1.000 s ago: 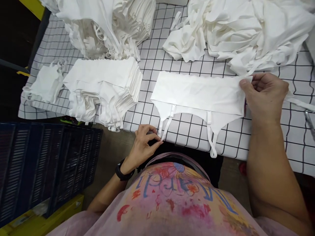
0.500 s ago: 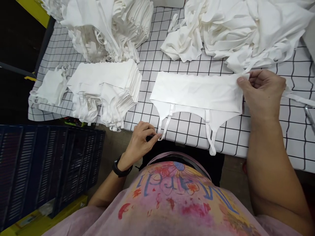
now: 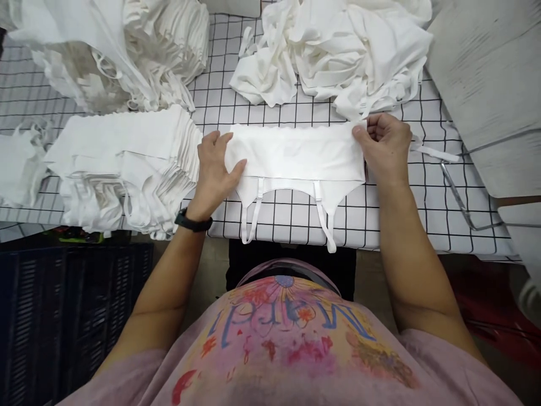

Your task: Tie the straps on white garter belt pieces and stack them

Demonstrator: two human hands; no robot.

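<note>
A white camisole top [image 3: 291,152] lies flat on the checked table cover, its two adjustable straps hanging toward me over the front edge. At its left side is my left hand [image 3: 216,169], fingers spread, the fingertips resting on the cloth edge. My right hand [image 3: 386,148] pinches the upper right corner of the camisole between thumb and curled fingers. Close by on the left stands a neat stack of folded white camisoles [image 3: 127,141], straps bunched at its front.
Behind lies a loose heap of white garments [image 3: 350,56]. A taller pile [image 3: 164,51] rises at the back left, and a small bundle [image 3: 19,163] sits far left. To the right are a bent metal rod [image 3: 456,194] and a large pale board [image 3: 490,96]. Dark blue crates [image 3: 71,316] stand below.
My left hand has let go of the left strap and moved up to the camisole's left side, its fingers opening. The right hand keeps its pinch on the corner. The view has shifted right.
</note>
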